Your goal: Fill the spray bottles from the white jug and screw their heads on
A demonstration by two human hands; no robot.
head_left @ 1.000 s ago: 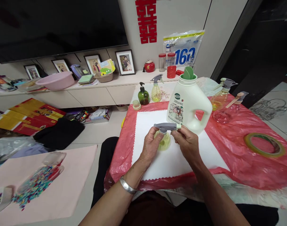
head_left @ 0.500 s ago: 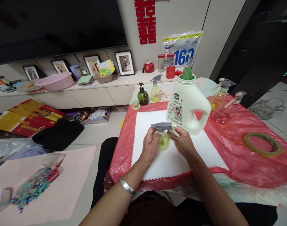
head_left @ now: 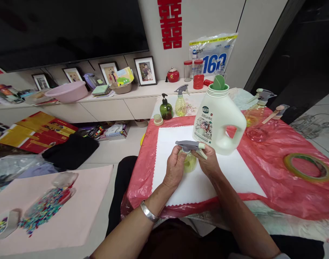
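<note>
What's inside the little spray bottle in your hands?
Yellow-green liquid shows through the clear spray bottle. The left hand and right hand cover its sides, so how full cannot be seen.

Both forearms angle inward; left hand (head_left: 174,168) curls its fingers round the small yellow-green plastic spray bottle (head_left: 190,164), right hand (head_left: 209,162) pinching opposite.

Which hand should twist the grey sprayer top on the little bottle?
Probably the right hand: its fingers sit at the grey sprayer head, while the left hand steadies the spray bottle.
</note>
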